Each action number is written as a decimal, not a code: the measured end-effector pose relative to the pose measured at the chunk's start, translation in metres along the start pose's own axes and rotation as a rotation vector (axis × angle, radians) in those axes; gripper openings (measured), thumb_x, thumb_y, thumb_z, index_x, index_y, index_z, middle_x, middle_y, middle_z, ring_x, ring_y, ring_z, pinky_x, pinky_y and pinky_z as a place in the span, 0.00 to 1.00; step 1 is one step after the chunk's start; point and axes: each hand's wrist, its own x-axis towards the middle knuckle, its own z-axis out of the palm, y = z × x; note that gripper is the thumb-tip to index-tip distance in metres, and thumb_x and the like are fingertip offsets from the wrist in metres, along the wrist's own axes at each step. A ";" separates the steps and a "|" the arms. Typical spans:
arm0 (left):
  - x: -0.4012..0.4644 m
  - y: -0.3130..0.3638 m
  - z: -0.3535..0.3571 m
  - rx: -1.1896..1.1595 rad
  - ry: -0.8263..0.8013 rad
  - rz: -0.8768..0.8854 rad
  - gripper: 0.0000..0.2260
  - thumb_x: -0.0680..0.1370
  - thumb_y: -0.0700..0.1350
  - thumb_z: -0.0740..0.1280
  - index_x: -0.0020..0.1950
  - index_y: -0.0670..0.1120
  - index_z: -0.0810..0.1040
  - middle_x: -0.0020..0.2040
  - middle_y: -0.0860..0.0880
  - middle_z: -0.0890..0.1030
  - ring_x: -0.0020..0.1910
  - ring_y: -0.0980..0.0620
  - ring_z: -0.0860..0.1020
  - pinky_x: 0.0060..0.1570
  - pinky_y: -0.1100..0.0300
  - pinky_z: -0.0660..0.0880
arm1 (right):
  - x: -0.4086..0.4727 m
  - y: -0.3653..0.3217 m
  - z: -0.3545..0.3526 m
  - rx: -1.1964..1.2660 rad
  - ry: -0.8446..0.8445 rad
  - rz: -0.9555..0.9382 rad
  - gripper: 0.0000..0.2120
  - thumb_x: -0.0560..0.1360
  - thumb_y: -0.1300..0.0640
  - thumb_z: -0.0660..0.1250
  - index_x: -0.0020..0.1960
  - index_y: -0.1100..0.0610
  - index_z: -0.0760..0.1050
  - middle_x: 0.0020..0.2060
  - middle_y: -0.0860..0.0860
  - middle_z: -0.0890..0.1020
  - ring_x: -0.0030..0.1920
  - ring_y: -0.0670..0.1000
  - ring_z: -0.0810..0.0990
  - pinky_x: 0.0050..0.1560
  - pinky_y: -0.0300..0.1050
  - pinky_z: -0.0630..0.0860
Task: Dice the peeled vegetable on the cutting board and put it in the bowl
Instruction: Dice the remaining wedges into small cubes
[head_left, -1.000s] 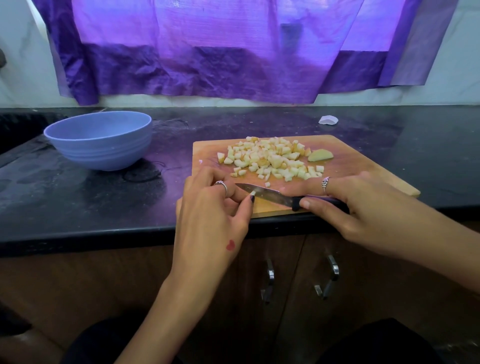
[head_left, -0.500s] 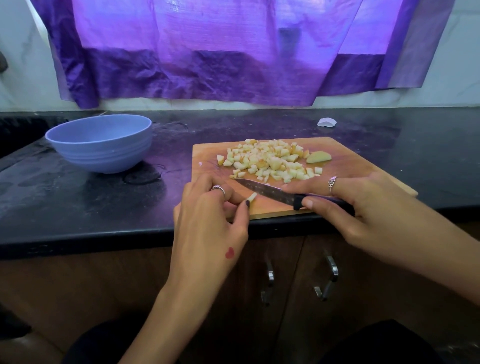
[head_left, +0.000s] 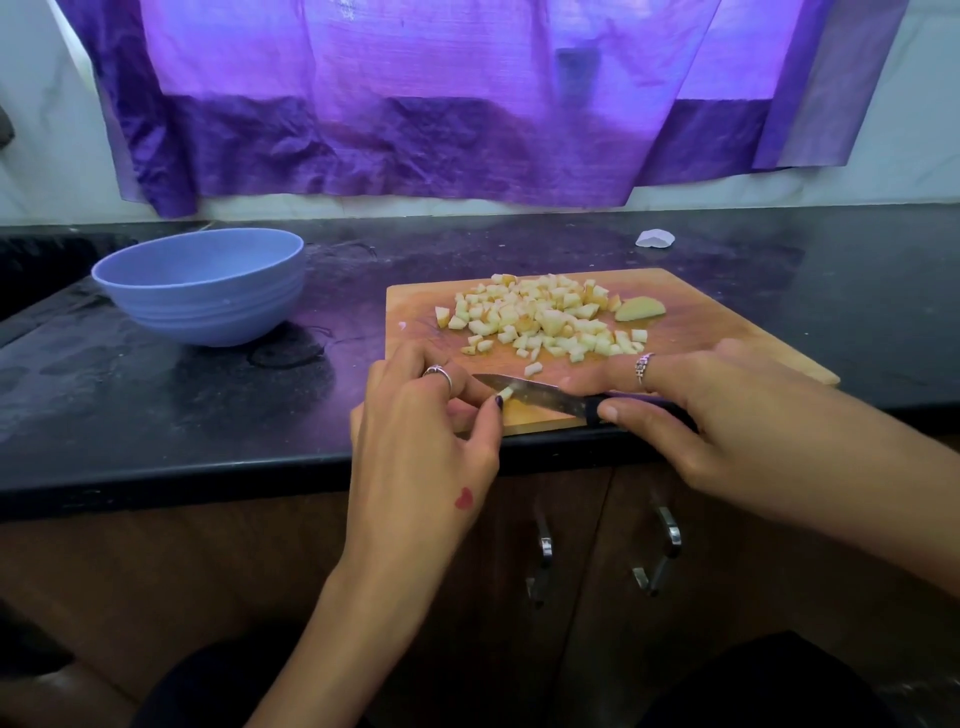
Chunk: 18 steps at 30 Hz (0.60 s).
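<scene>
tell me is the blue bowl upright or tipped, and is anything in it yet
Upright: the blue bowl sits on its base on the counter, rim up. Its contents cannot be told; the inside is hidden. The diced pieces lie on the cutting board.

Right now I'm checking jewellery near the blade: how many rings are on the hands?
2. One ring is on the left hand, beside the knife tip; one ring is on the right hand, which grips the knife handle. Hidden fingers may carry more.
</scene>
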 end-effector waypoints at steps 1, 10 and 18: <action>0.000 0.000 0.000 -0.002 0.004 -0.002 0.06 0.73 0.45 0.71 0.36 0.49 0.79 0.44 0.57 0.73 0.49 0.54 0.69 0.49 0.51 0.71 | 0.000 0.000 0.001 -0.061 0.026 0.002 0.19 0.75 0.41 0.50 0.62 0.32 0.69 0.53 0.45 0.80 0.52 0.49 0.78 0.52 0.47 0.74; 0.001 0.001 -0.001 0.002 -0.006 0.002 0.08 0.73 0.45 0.71 0.35 0.51 0.78 0.44 0.57 0.72 0.50 0.54 0.68 0.50 0.50 0.70 | -0.005 -0.014 0.003 0.169 0.146 -0.025 0.32 0.77 0.53 0.65 0.35 0.15 0.59 0.17 0.46 0.65 0.29 0.44 0.72 0.29 0.29 0.66; 0.001 0.000 -0.001 0.012 -0.005 0.006 0.03 0.73 0.45 0.71 0.40 0.50 0.81 0.46 0.56 0.73 0.51 0.55 0.68 0.51 0.50 0.70 | 0.001 -0.009 0.013 0.181 0.067 0.016 0.12 0.77 0.48 0.60 0.47 0.29 0.73 0.25 0.40 0.75 0.32 0.45 0.75 0.30 0.34 0.68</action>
